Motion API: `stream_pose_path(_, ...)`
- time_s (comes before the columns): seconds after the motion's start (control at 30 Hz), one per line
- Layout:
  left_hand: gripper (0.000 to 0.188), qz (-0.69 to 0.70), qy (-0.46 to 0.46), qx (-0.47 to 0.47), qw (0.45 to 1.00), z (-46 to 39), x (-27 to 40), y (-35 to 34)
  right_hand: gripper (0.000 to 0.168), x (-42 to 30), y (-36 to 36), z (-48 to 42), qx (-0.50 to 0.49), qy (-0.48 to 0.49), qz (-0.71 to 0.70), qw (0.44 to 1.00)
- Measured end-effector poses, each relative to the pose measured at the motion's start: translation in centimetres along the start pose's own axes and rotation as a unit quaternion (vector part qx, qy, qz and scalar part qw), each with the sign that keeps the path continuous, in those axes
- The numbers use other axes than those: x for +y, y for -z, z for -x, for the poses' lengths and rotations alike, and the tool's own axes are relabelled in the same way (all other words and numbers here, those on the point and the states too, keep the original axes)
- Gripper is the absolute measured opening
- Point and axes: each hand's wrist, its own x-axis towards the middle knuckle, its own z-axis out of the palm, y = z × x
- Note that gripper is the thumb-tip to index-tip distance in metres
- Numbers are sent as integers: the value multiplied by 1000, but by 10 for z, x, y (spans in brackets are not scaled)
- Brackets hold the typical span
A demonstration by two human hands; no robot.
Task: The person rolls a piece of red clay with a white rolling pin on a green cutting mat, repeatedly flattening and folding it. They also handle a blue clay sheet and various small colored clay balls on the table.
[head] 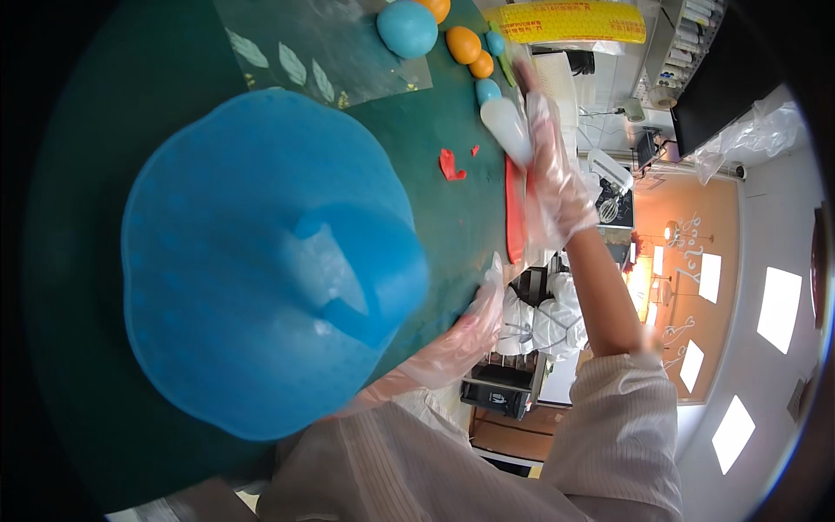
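My right hand (553, 166), in a clear plastic glove, is stretched along the table edge beside a long red strip (515, 222) that looks like modelling dough. A white paddle-like tool (505, 130) meets its palm side; whether the hand grips it is hidden. My left hand (479, 307), also gloved, has its fingertips close to the strip's lower end, and I see nothing in it. A large blue dome-shaped lid (209, 261) with a raised loop handle (408, 287) fills the foreground and hides part of the left arm. Small red scraps (449, 166) lie on the green mat (430, 215).
Blue balls (408, 29) and orange balls (463, 44) of dough sit past the tool, near a green strip (502, 59). A patterned transparent sheet (287, 52) covers part of the mat. Beyond stand a yellow wrapped roll (567, 23) and a white mixer (610, 171).
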Motion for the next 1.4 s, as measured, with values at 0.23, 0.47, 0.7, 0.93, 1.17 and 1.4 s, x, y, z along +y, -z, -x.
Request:
stream_pose_path(0.23, 38, -20, 4, 4, 1000, 2, 1, -1, 66, -20, -3, 68, -80, 61, -38, 994)
stream_pose_path(0.47, 39, -20, 11, 5, 1000, 2, 4, -4, 68, -25, 5, 103, -96, 35, 13, 995)
stream_pose_path(0.7, 39, -20, 9, 8, 1000, 4, 5, -9, 66, -12, -5, 83, -45, 27, 59, 997)
stream_pose_path(0.93, 28, -22, 0, -4, 1000, 0, 0, -5, 66, -30, -4, 88, -10, -39, 11, 999)
stream_pose_path(1.17, 28, -15, -17, 3, 1000, -1, -4, -1, 66, -24, -8, 45, 0, -56, -39, 998)
stream_pose_path(1.4, 27, -19, -17, 15, 1000, -3, -11, 1, 76, -45, -6, 104, -28, -26, 0, 999)
